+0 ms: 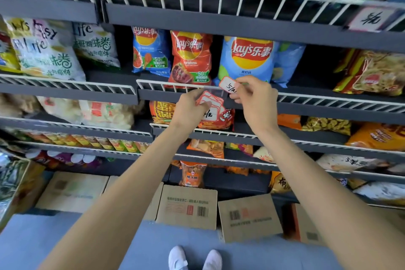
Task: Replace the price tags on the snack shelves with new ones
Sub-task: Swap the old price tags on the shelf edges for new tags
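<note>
Standing before grey snack shelves (219,20), cardboard boxes (186,204) on blue floor (43,243).

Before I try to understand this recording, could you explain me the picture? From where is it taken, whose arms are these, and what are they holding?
There is no machine here. A camera worn on a person's head looks forward and down, so you see that person's own two bare arms and, at the bottom, their white shoes.

In front stand grey shelves with white wire rails, filled with snack bags, among them a red Lay's bag. Cardboard boxes lie on the floor below.

The left hand holds a small stack of red-bordered price tags. The right hand pinches a single tag with handwriting, right at the shelf rail below the Lay's bags.
</note>
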